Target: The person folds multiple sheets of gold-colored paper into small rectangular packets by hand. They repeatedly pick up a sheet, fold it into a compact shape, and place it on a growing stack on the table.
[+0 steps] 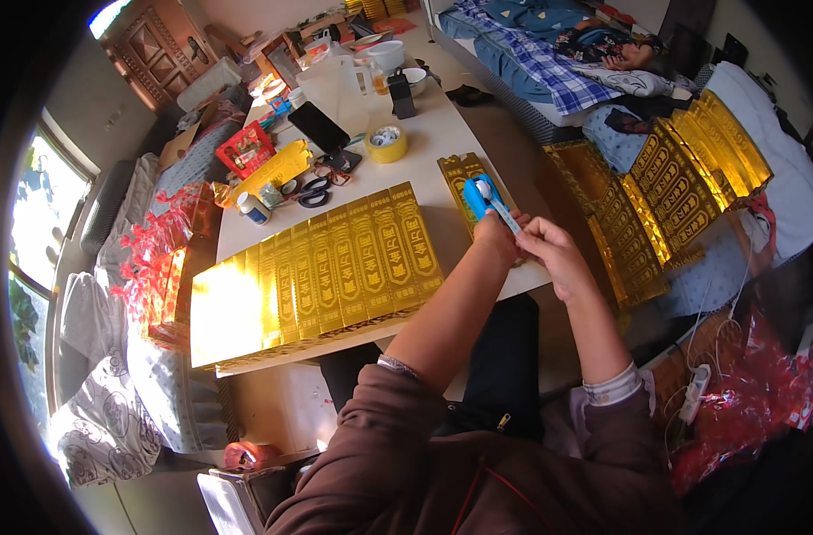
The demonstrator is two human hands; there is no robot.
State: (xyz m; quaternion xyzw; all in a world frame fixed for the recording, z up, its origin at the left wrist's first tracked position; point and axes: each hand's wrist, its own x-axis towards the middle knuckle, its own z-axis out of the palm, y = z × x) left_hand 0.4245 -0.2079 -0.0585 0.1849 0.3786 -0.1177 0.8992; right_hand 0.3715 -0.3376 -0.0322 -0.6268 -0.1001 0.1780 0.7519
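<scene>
A small blue tape dispenser (pixel 474 195) with a white roll core sits in my left hand (pixel 497 235), above the table's right edge. From its core a narrow pale strip (pixel 508 217) runs down to the fingertips of my right hand (pixel 552 253), which pinch its lower end. Both hands are close together, and my left fingers are partly hidden behind the dispenser. Beneath the dispenser lies a gold printed paper bar (pixel 461 166). To the left of my forearms, a row of several gold foil bars (pixel 326 264) lies side by side, with sunlight glaring off its left end.
Folded gold sheets (pixel 674 177) stand at the right. On the white table (pixel 440 137) are a wide tape roll (pixel 385 144), a phone (pixel 319 128), black-handled scissors (pixel 314 192) and a pill bottle (pixel 253 208). A power strip (pixel 695 393) hangs lower right. A person (pixel 603 50) lies on a bed.
</scene>
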